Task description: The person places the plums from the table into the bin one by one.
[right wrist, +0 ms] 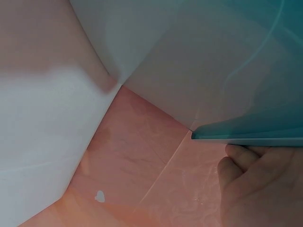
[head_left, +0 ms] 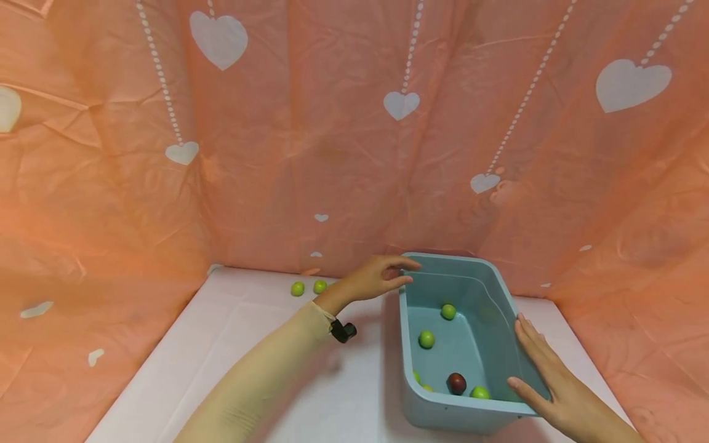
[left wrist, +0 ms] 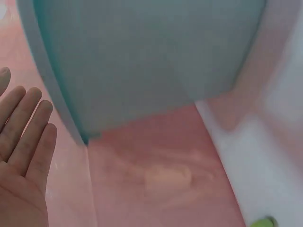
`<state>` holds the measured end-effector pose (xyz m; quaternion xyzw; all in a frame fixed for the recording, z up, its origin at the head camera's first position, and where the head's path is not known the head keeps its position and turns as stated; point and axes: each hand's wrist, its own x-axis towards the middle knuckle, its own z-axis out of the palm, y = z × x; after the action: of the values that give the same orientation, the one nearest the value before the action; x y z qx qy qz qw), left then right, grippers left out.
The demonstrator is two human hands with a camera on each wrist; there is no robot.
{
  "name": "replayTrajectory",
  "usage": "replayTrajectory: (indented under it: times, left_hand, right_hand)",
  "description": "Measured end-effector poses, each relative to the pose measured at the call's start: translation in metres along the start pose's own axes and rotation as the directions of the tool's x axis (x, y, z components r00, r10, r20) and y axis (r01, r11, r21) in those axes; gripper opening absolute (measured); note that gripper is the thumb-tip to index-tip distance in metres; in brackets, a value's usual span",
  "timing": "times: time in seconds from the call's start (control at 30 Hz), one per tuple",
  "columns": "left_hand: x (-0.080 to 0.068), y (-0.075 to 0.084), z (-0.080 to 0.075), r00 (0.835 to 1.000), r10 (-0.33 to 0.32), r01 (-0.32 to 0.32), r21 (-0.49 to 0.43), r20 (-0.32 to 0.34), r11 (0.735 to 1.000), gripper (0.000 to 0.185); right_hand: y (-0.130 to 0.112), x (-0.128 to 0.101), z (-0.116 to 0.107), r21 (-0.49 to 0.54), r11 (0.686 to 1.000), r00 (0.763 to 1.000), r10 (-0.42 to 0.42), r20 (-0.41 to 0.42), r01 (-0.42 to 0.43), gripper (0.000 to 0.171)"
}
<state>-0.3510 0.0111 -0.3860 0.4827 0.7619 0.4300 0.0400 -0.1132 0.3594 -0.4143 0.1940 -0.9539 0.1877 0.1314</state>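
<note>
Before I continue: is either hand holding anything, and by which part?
Nothing is clearly held. The left hand is empty, fingers extended by the tub; the right hand rests on its right rim near the front corner, with no clear grip.

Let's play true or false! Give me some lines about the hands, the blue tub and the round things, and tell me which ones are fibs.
1. The left hand is holding a round thing. False: the left hand's palm is empty.
2. The right hand touches the blue tub. True.
3. Two round green things lie on the table, outside the blue tub. True.
4. The round red thing lies on the table too. False: the round red thing is inside the blue tub.
5. Pale hearts show on the orange-pink backdrop. True.
</note>
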Motion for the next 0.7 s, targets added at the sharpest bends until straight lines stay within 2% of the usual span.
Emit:
replayTrajectory:
  times: [0.1, 0.2, 0.33, 0.53, 0.7]
  left_hand:
    - [-0.01, -0.01, -0.009, 0.999, -0.037, 0.036, -0.033, -0.04, 0.999, 0.038]
    - [-0.02, -0.019, -0.018, 0.993, -0.097, 0.098, 0.006, -0.072, 0.995, 0.039]
    - [-0.035, -0.031, -0.027, 0.982, -0.169, 0.175, 0.081, -0.083, 0.981, 0.042]
    - [-0.051, -0.054, -0.033, 0.973, -0.211, 0.223, 0.155, -0.095, 0.962, 0.04]
    - [-0.063, -0.066, -0.037, 0.959, -0.26, 0.277, 0.196, -0.11, 0.941, 0.04]
  right_hand:
    - [0.001, 0.0, 0.001, 0.002, 1.0, 1.0, -0.001, -0.004, 0.001, 0.099]
    - [0.001, 0.0, 0.001, 0.004, 1.0, 1.0, 0.01, -0.001, -0.01, 0.098]
    - [0.001, 0.0, 0.0, 0.01, 0.999, 0.999, 0.032, 0.017, -0.032, 0.098]
    - [0.001, 0.0, 0.001, 0.003, 1.0, 1.0, 0.02, 0.008, -0.02, 0.098]
    - [0.002, -0.001, 0.001, 0.008, 0.999, 0.999, 0.036, 0.022, -0.037, 0.098]
